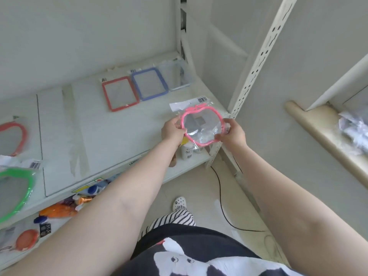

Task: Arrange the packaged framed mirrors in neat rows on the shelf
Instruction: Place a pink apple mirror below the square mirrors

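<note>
Both hands hold a pink apple-shaped plastic-framed mirror in a clear plastic bag above the front right corner of the white metal shelf. The left hand has its grip closed on the frame's left edge, and the right hand pinches the right edge and the bag there. The bag's white header flap carries a black barcode; its digits are too small to read.

At the back right of the shelf three rectangular mirrors lie side by side in a row: a red-framed one, a blue-framed one and a pale, clear-looking one. At the far left lie a red apple-shaped mirror and a green apple-shaped mirror in a bag, with a barcode label that is blurred.
</note>
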Action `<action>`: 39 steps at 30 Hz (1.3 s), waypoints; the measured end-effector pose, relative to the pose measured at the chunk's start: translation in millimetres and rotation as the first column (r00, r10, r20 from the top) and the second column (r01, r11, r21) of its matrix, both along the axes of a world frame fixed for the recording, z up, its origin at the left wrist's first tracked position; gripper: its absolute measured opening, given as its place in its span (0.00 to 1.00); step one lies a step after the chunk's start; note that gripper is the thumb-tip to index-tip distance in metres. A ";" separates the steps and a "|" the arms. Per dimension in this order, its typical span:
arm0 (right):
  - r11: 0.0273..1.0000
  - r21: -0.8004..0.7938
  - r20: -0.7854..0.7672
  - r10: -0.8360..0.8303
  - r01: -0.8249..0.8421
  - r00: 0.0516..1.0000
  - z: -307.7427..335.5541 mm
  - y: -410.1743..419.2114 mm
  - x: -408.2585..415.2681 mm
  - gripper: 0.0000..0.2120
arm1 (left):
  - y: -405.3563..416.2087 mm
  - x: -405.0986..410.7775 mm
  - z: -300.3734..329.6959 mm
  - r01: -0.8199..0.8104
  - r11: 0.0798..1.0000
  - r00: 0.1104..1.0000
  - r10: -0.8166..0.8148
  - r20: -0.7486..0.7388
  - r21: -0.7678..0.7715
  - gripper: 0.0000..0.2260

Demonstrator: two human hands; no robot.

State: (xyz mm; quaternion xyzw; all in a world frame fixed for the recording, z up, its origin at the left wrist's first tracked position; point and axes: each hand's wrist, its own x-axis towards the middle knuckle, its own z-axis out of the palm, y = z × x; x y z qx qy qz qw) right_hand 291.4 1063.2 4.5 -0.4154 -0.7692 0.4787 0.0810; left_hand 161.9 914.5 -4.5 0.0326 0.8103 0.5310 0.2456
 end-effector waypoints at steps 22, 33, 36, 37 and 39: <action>0.992 0.050 0.214 0.105 -0.118 0.971 -36.1 80.9 -133.2 0.32 | 77.0 -119.5 -40.8 -0.078 0.978 0.996 0.083 0.017 -0.193 0.19; 0.973 0.104 0.264 0.171 -0.204 0.949 -39.5 84.6 -131.8 0.37 | 82.4 -102.0 -41.3 -0.134 0.955 0.991 0.129 -0.039 -0.264 0.35; 0.966 0.101 0.276 0.201 -0.236 0.940 -38.1 83.8 -130.2 0.38 | 83.8 -98.1 -42.0 -0.116 0.961 0.993 0.114 -0.023 -0.252 0.32; 0.965 0.104 0.284 0.203 -0.241 0.937 -37.3 84.1 -129.8 0.38 | 84.0 -97.3 -42.2 -0.111 0.960 0.994 0.108 -0.024 -0.257 0.32; 0.964 0.104 0.291 0.205 -0.244 0.934 -35.5 84.7 -129.5 0.38 | 84.2 -95.8 -42.5 -0.108 0.958 0.994 0.103 -0.033 -0.266 0.31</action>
